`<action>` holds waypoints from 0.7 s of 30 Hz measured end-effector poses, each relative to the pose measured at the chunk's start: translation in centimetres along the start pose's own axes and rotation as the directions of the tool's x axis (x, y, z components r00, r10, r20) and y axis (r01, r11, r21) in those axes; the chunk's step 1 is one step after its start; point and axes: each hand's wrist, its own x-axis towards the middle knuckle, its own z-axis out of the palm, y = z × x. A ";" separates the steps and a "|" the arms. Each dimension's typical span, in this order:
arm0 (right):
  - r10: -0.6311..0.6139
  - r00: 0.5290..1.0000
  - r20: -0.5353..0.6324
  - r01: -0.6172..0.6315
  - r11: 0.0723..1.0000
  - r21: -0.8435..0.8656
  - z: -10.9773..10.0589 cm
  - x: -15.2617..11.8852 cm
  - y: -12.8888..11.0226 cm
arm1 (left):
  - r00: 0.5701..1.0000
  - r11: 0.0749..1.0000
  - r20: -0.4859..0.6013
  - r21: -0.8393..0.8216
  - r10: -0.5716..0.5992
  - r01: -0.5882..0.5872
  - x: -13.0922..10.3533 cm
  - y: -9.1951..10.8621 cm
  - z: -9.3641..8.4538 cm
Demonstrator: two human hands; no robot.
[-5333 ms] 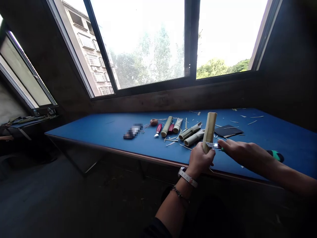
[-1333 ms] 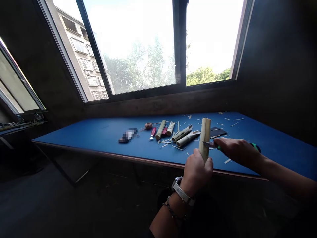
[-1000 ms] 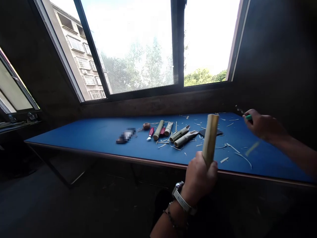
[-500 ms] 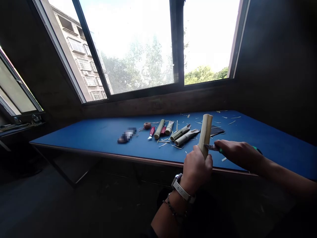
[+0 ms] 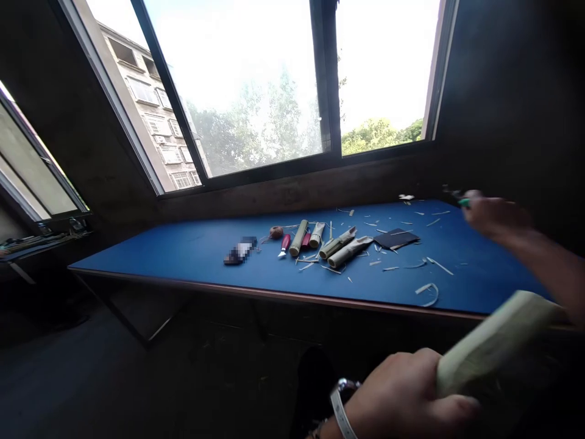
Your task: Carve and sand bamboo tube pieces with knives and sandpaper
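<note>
Low at the right, my left hand [image 5: 411, 390] is wrapped round the lower end of a bamboo piece [image 5: 498, 341], which tilts up to the right in front of the table edge. My right hand [image 5: 496, 213] is raised over the table's right end, closed on the green handle of a knife [image 5: 461, 200]; its blade is blurred by motion. The knife is apart from the bamboo. Pale shavings [image 5: 439, 266] and a curled strip [image 5: 429, 294] lie on the blue table [image 5: 183, 250].
Mid-table lie cut bamboo tubes [image 5: 350, 251], a red-handled tool [image 5: 284, 244], a twine ball [image 5: 276, 232] and a pixelated object [image 5: 240, 250]. A dark sheet [image 5: 396, 238] lies right of the tubes. Windows [image 5: 237, 85] stand behind.
The knife has left the bamboo and risen to the right with my right hand. My left hand has moved down and right, and the bamboo now leans right.
</note>
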 end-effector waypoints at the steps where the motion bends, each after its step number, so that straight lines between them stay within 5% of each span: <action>1: 0.050 0.999 -0.004 -0.050 0.998 -0.027 -0.3 0.3 1.7 | 0.994 0.998 -0.101 -0.037 -0.045 0.041 0.0 -0.5 0.0; 3: 0.107 0.994 0.027 -0.105 0.993 -0.059 -0.8 0.2 3.3 | 0.926 0.990 -0.353 -0.085 -0.132 0.109 0.5 -1.4 -0.8; 5: 0.074 0.992 0.107 -0.071 0.997 -0.030 -1.0 -0.9 2.5 | 0.865 0.988 -0.479 -0.109 -0.149 0.110 1.5 -2.1 -2.2; 9: -0.171 0.935 0.310 0.114 0.974 0.195 -1.2 -4.5 -4.4 | 0.866 0.994 -0.490 -0.019 -0.101 0.105 2.4 -1.9 -4.1; 13: -0.487 0.826 0.283 0.429 0.870 0.244 -1.3 -7.1 -10.3 | 0.870 0.995 -0.488 0.020 -0.074 0.096 2.3 -1.0 -3.9; 21: -0.458 0.845 0.275 0.437 0.889 0.138 0.2 -7.6 -11.5 | 0.865 0.971 -0.496 0.160 -0.074 0.175 2.8 -0.5 -3.7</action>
